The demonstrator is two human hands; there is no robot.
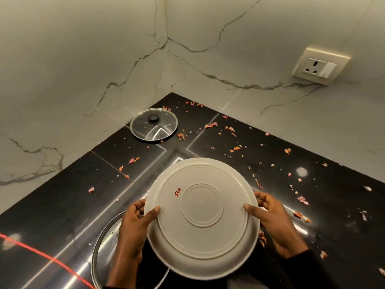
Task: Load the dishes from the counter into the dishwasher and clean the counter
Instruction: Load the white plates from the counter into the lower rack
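Note:
A white plate (201,217) is held upside down above the black counter (62,205), its underside with a small red mark facing me. My left hand (135,224) grips its left rim, thumb on the underside. Its right rim is gripped by my right hand (270,217) in the same way. A small glass lid (153,124) with a black knob lies in the far corner of the counter. Part of a larger glass lid (104,247) lies on the counter under my left wrist, mostly hidden.
Pink and orange scraps (231,128) are scattered over the counter, thickest on the right side. Marble walls meet at the corner behind. A wall socket (320,66) sits on the right wall. A red line (41,255) crosses the counter at lower left.

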